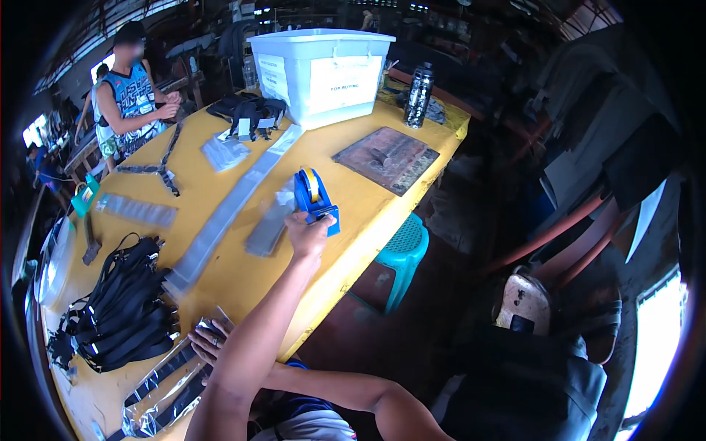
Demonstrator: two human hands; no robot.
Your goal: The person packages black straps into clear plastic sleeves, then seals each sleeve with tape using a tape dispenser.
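My left hand (307,235) reaches out over the table and is closed at the cutter end of a blue tape dispenser (302,192). A tape roll with a yellow core sits in the dispenser. Near the table's front edge, partly behind my left forearm, my right hand (211,342) grips the end of a clear plastic bag (168,384). Black straps lie inside the bag. Beside it is a heap of black straps (121,309). A long strip of clear plastic sleeves (232,206) runs along the table, with a shorter plastic sleeve (266,229) near the dispenser.
A pale plastic bin (318,88) with paper labels and a dark bottle (418,95) stand at the table's far end. A worn board (387,159) lies nearer. A teal stool (403,253) stands beside the table. Another person (132,92) is across the table.
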